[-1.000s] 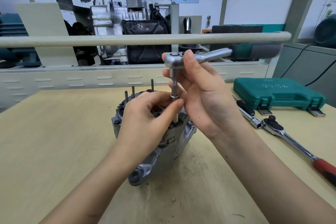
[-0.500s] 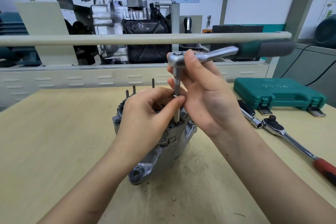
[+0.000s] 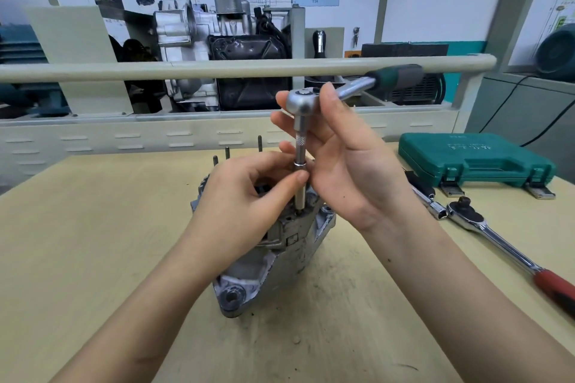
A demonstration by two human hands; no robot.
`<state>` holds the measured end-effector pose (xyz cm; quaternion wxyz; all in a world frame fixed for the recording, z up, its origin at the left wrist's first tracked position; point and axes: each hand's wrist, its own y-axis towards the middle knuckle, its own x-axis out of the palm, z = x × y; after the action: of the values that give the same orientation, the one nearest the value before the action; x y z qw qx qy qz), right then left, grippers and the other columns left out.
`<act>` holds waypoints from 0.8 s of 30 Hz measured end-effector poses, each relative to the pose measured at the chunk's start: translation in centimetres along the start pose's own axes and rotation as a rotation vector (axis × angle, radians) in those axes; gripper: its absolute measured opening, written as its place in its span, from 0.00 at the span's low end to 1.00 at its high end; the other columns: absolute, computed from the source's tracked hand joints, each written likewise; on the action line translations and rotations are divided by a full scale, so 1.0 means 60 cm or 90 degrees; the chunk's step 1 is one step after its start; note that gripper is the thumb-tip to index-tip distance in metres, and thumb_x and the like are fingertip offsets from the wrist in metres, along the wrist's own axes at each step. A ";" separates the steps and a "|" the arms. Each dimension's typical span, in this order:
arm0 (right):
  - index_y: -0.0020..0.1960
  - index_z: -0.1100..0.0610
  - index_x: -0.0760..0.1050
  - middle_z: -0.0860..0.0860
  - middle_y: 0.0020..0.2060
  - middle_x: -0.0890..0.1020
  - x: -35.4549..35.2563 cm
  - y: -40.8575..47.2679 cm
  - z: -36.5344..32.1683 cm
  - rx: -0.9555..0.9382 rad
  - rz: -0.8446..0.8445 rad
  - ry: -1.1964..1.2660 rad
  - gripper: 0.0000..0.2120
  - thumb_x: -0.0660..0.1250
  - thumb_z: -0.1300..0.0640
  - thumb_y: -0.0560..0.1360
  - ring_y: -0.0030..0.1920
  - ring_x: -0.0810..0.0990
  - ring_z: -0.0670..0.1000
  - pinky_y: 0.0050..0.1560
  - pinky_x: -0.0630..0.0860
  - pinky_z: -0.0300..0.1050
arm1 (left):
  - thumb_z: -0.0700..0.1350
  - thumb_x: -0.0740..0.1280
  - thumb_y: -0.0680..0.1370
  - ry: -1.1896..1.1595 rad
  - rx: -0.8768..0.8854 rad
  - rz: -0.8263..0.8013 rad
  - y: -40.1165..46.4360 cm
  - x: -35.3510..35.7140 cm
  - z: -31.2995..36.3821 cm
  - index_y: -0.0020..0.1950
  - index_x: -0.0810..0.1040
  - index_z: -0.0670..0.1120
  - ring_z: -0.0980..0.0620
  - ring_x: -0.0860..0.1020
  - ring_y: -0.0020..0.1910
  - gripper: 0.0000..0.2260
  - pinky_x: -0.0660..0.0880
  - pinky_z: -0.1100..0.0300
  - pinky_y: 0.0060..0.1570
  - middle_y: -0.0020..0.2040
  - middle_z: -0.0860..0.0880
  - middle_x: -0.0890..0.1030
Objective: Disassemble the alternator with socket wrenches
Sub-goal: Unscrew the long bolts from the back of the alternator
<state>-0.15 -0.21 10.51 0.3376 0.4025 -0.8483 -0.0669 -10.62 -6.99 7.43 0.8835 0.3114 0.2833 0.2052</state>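
Alternator (image 3: 273,261) beneath both hands: left hand (image 3: 245,205) pinches extension (image 3: 300,183), right hand (image 3: 345,171) grips ratchet (image 3: 314,99).

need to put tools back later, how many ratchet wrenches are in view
2. A green-handled ratchet is held by the right hand above the alternator; a red-handled ratchet lies on the table at right. The closed green case may hide more.

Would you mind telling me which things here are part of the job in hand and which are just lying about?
In use:
- alternator
- green-handled ratchet with its extension bar
- right hand at the ratchet head
- left hand pinching the bar

Lying about:
- red-handled ratchet
- green tool case
- loose socket bar
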 end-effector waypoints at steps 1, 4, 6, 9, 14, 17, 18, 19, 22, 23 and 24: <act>0.53 0.57 0.69 0.50 0.40 0.82 0.000 0.000 0.001 -0.006 0.006 0.008 0.20 0.64 0.50 0.63 0.40 0.81 0.45 0.43 0.72 0.41 | 0.46 0.68 0.70 0.003 0.006 0.007 0.000 0.001 0.000 0.42 0.79 0.58 0.59 0.81 0.38 0.06 0.77 0.63 0.42 0.38 0.57 0.83; 0.47 0.57 0.71 0.50 0.37 0.81 0.000 0.002 0.001 -0.025 0.028 0.024 0.16 0.66 0.54 0.61 0.36 0.80 0.44 0.41 0.72 0.41 | 0.42 0.71 0.70 0.017 0.018 0.034 -0.001 0.004 0.001 0.41 0.78 0.58 0.62 0.80 0.36 0.09 0.75 0.70 0.39 0.36 0.60 0.82; 0.44 0.55 0.70 0.48 0.35 0.82 -0.003 0.002 0.001 -0.033 0.033 0.029 0.13 0.67 0.55 0.61 0.35 0.80 0.44 0.38 0.74 0.38 | 0.40 0.72 0.71 0.024 0.017 0.040 -0.001 0.007 0.002 0.40 0.78 0.57 0.61 0.80 0.35 0.11 0.75 0.70 0.38 0.37 0.59 0.82; 0.45 0.58 0.74 0.50 0.37 0.82 -0.004 0.002 0.000 -0.033 0.013 0.012 0.13 0.66 0.54 0.62 0.37 0.81 0.45 0.37 0.76 0.36 | 0.40 0.72 0.72 0.021 0.001 0.046 -0.002 0.009 0.003 0.39 0.79 0.54 0.59 0.79 0.34 0.08 0.76 0.65 0.38 0.37 0.56 0.82; 0.41 0.55 0.79 0.48 0.40 0.84 -0.008 0.005 -0.002 0.008 -0.019 -0.039 0.15 0.59 0.47 0.66 0.42 0.82 0.45 0.47 0.73 0.40 | 0.49 0.65 0.73 0.072 0.003 -0.004 -0.001 0.009 -0.001 0.39 0.79 0.45 0.56 0.76 0.33 0.08 0.70 0.66 0.34 0.34 0.51 0.79; 0.39 0.54 0.79 0.47 0.39 0.84 -0.009 0.005 -0.003 0.020 -0.020 -0.032 0.14 0.59 0.46 0.66 0.42 0.82 0.44 0.49 0.70 0.42 | 0.49 0.64 0.73 0.064 0.004 -0.012 -0.001 0.009 -0.001 0.39 0.79 0.52 0.61 0.76 0.34 0.05 0.70 0.69 0.36 0.33 0.56 0.80; 0.41 0.54 0.78 0.46 0.39 0.84 -0.008 0.004 -0.002 0.020 -0.020 -0.032 0.14 0.59 0.46 0.66 0.42 0.82 0.44 0.49 0.70 0.42 | 0.48 0.64 0.72 0.062 0.009 0.000 -0.001 0.010 -0.001 0.40 0.79 0.52 0.62 0.77 0.35 0.05 0.71 0.68 0.37 0.33 0.57 0.81; 0.42 0.55 0.77 0.46 0.38 0.84 -0.007 0.004 0.000 0.018 -0.018 -0.029 0.14 0.60 0.47 0.66 0.41 0.82 0.44 0.48 0.69 0.42 | 0.48 0.65 0.72 0.064 0.014 0.013 -0.001 0.010 -0.002 0.40 0.81 0.49 0.61 0.78 0.35 0.06 0.73 0.67 0.38 0.34 0.56 0.82; 0.49 0.58 0.73 0.47 0.38 0.83 -0.005 0.005 0.001 0.002 0.007 -0.003 0.18 0.63 0.49 0.63 0.40 0.82 0.44 0.45 0.71 0.41 | 0.47 0.67 0.71 0.073 0.031 0.046 -0.001 0.014 -0.002 0.38 0.81 0.44 0.58 0.78 0.34 0.07 0.73 0.67 0.36 0.33 0.52 0.82; 0.51 0.58 0.71 0.48 0.38 0.82 -0.005 0.005 0.000 -0.007 0.019 0.009 0.20 0.65 0.50 0.62 0.39 0.81 0.44 0.44 0.73 0.41 | 0.47 0.68 0.70 0.076 0.033 0.052 -0.001 0.015 -0.001 0.37 0.81 0.45 0.59 0.78 0.34 0.06 0.72 0.69 0.36 0.33 0.54 0.81; 0.51 0.58 0.71 0.48 0.37 0.82 -0.005 0.004 -0.001 -0.016 0.027 0.018 0.20 0.66 0.51 0.61 0.38 0.81 0.44 0.42 0.74 0.40 | 0.47 0.68 0.70 0.079 0.035 0.057 -0.001 0.016 0.000 0.37 0.80 0.47 0.60 0.78 0.33 0.05 0.71 0.72 0.35 0.32 0.56 0.81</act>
<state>-0.16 0.20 10.49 0.3560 0.3808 -0.8509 -0.0645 -9.90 -6.50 7.02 0.8455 0.3342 0.3288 0.2557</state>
